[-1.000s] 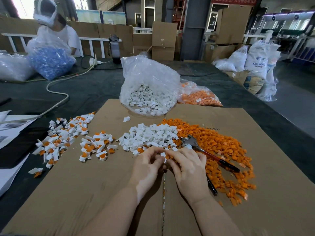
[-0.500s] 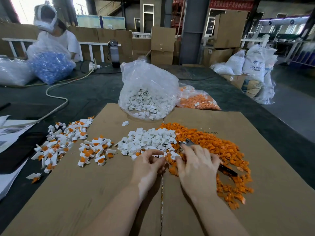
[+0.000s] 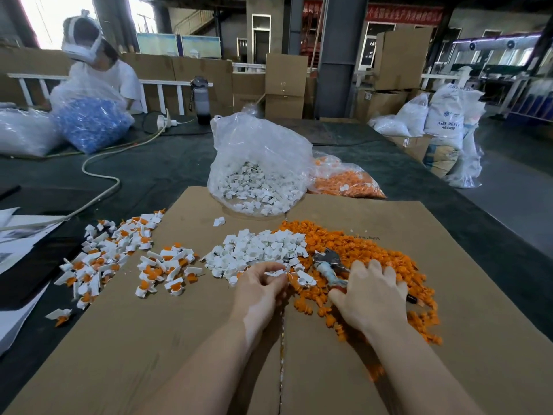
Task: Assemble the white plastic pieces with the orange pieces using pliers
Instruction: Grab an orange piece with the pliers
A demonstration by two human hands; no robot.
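A loose pile of white pieces (image 3: 257,245) lies on the cardboard sheet (image 3: 167,348), touching a wide spread of orange pieces (image 3: 368,250) on its right. My left hand (image 3: 258,290) pinches a white piece (image 3: 276,272) at the near edge of the white pile. The pliers (image 3: 327,260) lie on the orange pieces with their metal jaws pointing away from me. My right hand (image 3: 371,298) lies over the pliers' handles, with its fingers curling down and its thumb against the red handle. The handles are mostly hidden under that hand.
Assembled white-and-orange pieces (image 3: 110,253) lie in two heaps at the left, the smaller heap (image 3: 167,269) nearer the middle. Behind the piles stand a clear bag of white pieces (image 3: 257,175) and a bag of orange pieces (image 3: 347,182). Papers (image 3: 18,235) lie far left; a cable (image 3: 100,175) and a seated person (image 3: 98,67) lie beyond.
My right hand left my left hand and moved right, onto the pliers' handles. My left hand stayed by the white pile, holding a white piece.
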